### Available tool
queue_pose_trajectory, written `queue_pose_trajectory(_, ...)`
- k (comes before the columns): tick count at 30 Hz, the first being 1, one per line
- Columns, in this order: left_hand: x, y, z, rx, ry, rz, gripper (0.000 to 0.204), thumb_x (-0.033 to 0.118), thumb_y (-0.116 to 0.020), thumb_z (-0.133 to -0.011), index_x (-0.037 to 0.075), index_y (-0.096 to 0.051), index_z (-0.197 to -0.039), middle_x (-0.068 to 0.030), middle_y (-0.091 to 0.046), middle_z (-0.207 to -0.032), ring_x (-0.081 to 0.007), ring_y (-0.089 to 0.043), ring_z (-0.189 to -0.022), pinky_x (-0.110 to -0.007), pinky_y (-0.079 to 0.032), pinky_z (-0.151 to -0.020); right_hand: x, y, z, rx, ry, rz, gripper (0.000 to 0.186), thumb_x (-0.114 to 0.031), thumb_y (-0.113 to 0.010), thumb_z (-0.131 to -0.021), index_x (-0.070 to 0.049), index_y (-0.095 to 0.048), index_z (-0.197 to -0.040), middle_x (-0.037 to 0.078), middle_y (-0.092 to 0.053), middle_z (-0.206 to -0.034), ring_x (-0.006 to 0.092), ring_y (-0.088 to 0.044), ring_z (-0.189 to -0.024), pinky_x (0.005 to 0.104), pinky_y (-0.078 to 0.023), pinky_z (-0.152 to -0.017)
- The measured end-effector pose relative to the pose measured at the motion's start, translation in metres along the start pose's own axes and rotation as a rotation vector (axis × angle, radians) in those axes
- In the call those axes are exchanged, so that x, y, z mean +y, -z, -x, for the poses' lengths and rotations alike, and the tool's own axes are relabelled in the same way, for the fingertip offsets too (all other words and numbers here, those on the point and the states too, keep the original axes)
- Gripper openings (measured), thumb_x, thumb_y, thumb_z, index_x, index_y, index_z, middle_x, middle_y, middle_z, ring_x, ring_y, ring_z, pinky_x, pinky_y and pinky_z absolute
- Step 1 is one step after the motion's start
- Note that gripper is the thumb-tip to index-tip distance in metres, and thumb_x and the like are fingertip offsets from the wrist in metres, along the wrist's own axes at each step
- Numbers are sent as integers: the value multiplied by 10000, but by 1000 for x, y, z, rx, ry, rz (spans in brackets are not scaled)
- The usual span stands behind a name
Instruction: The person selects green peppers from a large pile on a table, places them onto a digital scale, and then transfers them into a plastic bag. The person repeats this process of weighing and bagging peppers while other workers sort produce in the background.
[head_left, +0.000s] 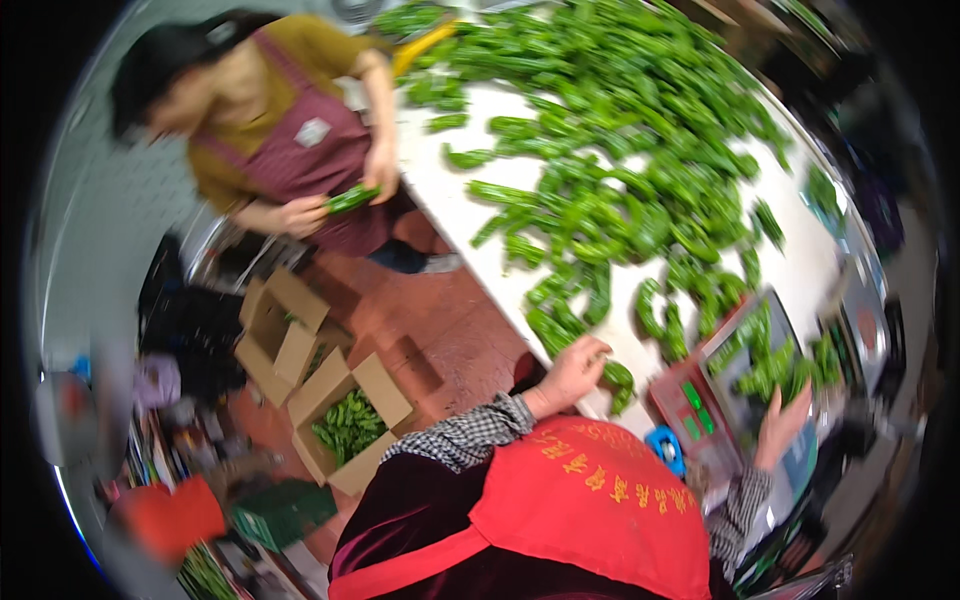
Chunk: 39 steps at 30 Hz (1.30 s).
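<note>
My left hand (577,371) rests at the near edge of the white table (442,183), fingers loosely bent and holding nothing that I can see. Just right of it lies a curved green pepper (619,386). A red scale (688,408) with lit green displays stands between my hands. On its dark pan sit several green peppers (768,362). My right hand (785,424) is at the pan's near right side, fingers apart, close to these peppers; whether it touches them is unclear. A big heap of green peppers (650,110) covers the far part of the table.
A blue tape-like ring (665,450) is close to my red apron. Across the table's left edge, a person in a purple apron (320,140) holds a green pepper (352,198). On the floor stand an open cardboard box (385,392) with peppers inside, another box (262,335) and a green crate (285,513).
</note>
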<state>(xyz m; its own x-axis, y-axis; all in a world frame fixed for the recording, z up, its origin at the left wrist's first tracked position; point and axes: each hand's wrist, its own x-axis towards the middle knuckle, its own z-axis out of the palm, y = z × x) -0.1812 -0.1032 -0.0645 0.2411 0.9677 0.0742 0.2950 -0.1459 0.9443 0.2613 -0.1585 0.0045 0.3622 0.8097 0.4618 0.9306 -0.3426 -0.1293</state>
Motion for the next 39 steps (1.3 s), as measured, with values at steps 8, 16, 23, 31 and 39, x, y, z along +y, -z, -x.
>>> queue_pose_trajectory(8, -18, 64, 34, 289, 123, -75, 170, 154, -602, -937, 20, -692, -987, -172, -680, -969, -387, -670, -929, -469, -539, -825, -61, -18, -44, -63, 210, -213, 407, -219, -579, -1048, 27, -578, -1372, 229, -593, -1379, 377, -586, -1248, 452, -449, -1089)
queue_pose_trajectory(16, -54, 113, 83, 340, 317, -109, 198, 189, -610, -950, 13, -695, -986, -195, -724, -946, -383, -703, -923, -472, -542, -810, -306, -101, 15, -770, 646, -375, 414, -129, -679, -960, 27, -605, -1336, 289, -424, -1538, 428, -563, -1307, 452, -523, -1024)
queue_pose_trajectory(23, -83, 130, 125, 444, 437, -124, 219, 214, -606, -961, 19, -694, -1007, -198, -735, -949, -382, -712, -913, -467, -544, -797, -335, -130, 45, -704, 740, -386, 366, -157, -718, -917, 8, -641, -1234, 357, -324, -1541, 547, -508, -1280, 511, -492, -1012)
queue_pose_trajectory(31, -94, 128, 156, 504, 490, -76, 220, 233, -617, -963, 31, -698, -991, -173, -738, -907, -357, -709, -850, -444, -531, -754, -300, -198, 50, -476, 860, -396, 281, -225, -693, -959, -84, -650, -1198, 330, -293, -1564, 544, -466, -1326, 541, -491, -1018)
queue_pose_trajectory(39, -100, 116, 164, 486, 507, -86, 217, 236, -630, -959, 32, -702, -970, -165, -725, -846, -347, -697, -786, -450, -519, -713, -298, -199, 40, -590, 738, -562, 216, -224, -667, -973, -43, -691, -1086, 287, -365, -1510, 463, -525, -1235, 499, -486, -978)
